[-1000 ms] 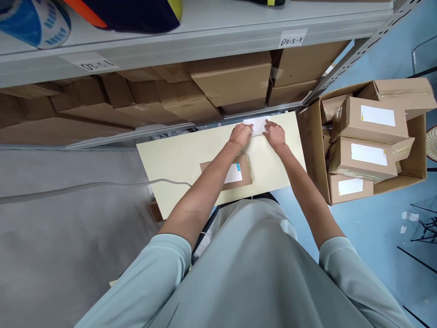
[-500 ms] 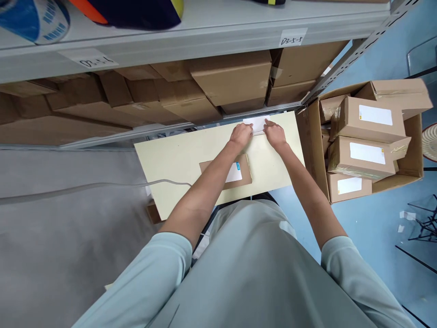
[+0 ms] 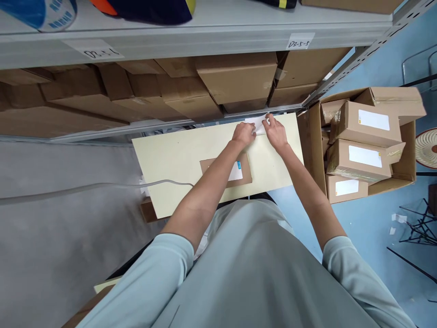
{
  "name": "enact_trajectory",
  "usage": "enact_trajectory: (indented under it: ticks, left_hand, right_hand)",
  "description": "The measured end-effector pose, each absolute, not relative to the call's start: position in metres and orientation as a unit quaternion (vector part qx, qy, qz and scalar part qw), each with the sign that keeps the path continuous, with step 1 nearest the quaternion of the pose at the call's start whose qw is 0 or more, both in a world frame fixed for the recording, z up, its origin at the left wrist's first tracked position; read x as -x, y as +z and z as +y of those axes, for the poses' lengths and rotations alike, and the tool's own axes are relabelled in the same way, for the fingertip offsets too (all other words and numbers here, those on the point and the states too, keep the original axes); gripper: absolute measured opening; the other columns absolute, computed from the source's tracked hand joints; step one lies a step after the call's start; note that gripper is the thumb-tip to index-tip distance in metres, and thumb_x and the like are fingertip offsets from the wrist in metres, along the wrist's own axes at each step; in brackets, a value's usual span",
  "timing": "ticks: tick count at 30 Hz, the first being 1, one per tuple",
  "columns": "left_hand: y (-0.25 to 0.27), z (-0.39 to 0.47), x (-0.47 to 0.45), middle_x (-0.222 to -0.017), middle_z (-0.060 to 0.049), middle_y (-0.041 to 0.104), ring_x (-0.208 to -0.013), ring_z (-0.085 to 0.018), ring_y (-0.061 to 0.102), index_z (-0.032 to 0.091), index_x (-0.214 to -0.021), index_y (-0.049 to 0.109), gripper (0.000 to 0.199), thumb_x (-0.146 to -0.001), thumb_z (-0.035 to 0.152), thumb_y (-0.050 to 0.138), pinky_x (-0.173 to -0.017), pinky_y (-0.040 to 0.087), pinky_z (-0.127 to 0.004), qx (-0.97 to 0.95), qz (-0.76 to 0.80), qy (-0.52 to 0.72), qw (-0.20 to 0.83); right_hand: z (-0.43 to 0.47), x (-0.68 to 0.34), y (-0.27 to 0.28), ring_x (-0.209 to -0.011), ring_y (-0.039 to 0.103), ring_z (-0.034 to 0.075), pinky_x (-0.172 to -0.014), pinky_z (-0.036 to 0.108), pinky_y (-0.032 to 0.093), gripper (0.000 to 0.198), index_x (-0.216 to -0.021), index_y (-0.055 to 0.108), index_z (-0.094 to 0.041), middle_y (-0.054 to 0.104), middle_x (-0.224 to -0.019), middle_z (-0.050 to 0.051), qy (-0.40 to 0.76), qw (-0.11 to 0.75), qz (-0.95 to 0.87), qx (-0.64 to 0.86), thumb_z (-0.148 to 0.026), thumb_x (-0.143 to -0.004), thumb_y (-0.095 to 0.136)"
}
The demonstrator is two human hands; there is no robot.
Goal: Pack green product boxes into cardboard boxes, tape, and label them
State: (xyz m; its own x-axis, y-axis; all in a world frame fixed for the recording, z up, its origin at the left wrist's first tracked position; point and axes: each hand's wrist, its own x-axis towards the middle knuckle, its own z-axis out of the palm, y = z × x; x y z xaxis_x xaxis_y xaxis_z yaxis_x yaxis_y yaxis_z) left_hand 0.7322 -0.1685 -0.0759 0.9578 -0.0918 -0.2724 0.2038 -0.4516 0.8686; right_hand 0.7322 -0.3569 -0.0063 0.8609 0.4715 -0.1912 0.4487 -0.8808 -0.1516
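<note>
My left hand (image 3: 243, 134) and my right hand (image 3: 275, 132) meet at the far edge of a pale yellow table (image 3: 177, 157), both with fingers on a small white paper sheet (image 3: 256, 123). The paper lies mostly hidden between the hands. Closer to me on the table, under my left forearm, lies a flat brown cardboard parcel (image 3: 244, 175) with a white label (image 3: 236, 171) that carries a small blue mark.
A metal rack (image 3: 205, 34) with brown cartons (image 3: 235, 77) stands behind the table. To the right, an open carton (image 3: 406, 168) on the blue floor holds several labelled parcels (image 3: 367, 157). A grey cable (image 3: 85, 187) runs in from the left.
My right hand has shifted slightly up and forward on the white paper, lifting its edge. My left hand stays in place. The view has tilted a little.
</note>
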Motion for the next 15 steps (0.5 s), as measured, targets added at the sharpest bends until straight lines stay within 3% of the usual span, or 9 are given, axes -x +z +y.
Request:
enact_trajectory:
  ticks: [2,5,7,12,15]
  left_hand:
    - [-0.067,-0.169,-0.732,-0.103,-0.011,0.082,-0.119,-0.036,0.074,0.023,-0.082,0.075,0.017,-0.087,0.038,0.081,-0.116,0.053,-0.051,-0.797,0.088,-0.145,0.580]
    - [-0.054,-0.163,-0.725,-0.102,-0.011,0.080,-0.109,-0.028,0.076,0.020,-0.094,0.076,0.039,-0.102,0.057,0.068,-0.104,0.060,-0.042,-0.698,0.158,-0.145,0.684]
    - [-0.047,-0.155,-0.717,-0.093,-0.009,0.076,-0.098,-0.024,0.075,0.019,-0.091,0.073,0.046,-0.101,0.064,0.071,-0.095,0.062,-0.037,-0.633,0.206,-0.142,0.732]
    - [-0.045,-0.133,-0.698,-0.072,0.002,0.058,-0.072,-0.015,0.060,0.017,-0.082,0.069,0.029,-0.097,0.037,0.084,-0.078,0.063,-0.031,-0.596,0.353,-0.085,0.716]
    - [-0.047,-0.121,-0.689,-0.072,0.002,0.056,-0.070,-0.013,0.059,0.016,-0.082,0.070,0.023,-0.097,0.027,0.084,-0.078,0.067,-0.033,-0.568,0.405,-0.067,0.713]
  right_hand:
    - [-0.342,-0.724,-0.005,-0.143,0.066,0.034,-0.115,0.046,0.058,0.044,-0.153,0.064,-0.016,0.054,-0.171,0.020,0.116,0.088,-0.249,0.957,-0.026,-0.122,0.034]
    - [-0.320,-0.712,-0.006,-0.154,0.061,0.034,-0.120,0.047,0.058,0.049,-0.161,0.057,-0.018,0.051,-0.175,0.018,0.132,0.132,-0.288,0.939,-0.031,-0.123,0.029]
    - [-0.308,-0.704,-0.008,-0.156,0.059,0.033,-0.122,0.047,0.058,0.049,-0.161,0.058,-0.017,0.053,-0.173,0.019,0.148,0.141,-0.317,0.926,-0.031,-0.123,0.029]
    - [-0.293,-0.691,-0.013,-0.151,0.062,0.031,-0.122,0.046,0.057,0.049,-0.156,0.064,-0.019,0.056,-0.172,0.016,0.186,0.159,-0.359,0.901,-0.027,-0.123,0.029]
    - [-0.293,-0.696,-0.017,-0.147,0.062,0.032,-0.122,0.049,0.056,0.054,-0.170,0.053,-0.023,0.055,-0.172,0.014,0.166,0.172,-0.283,0.929,-0.030,-0.123,0.027]
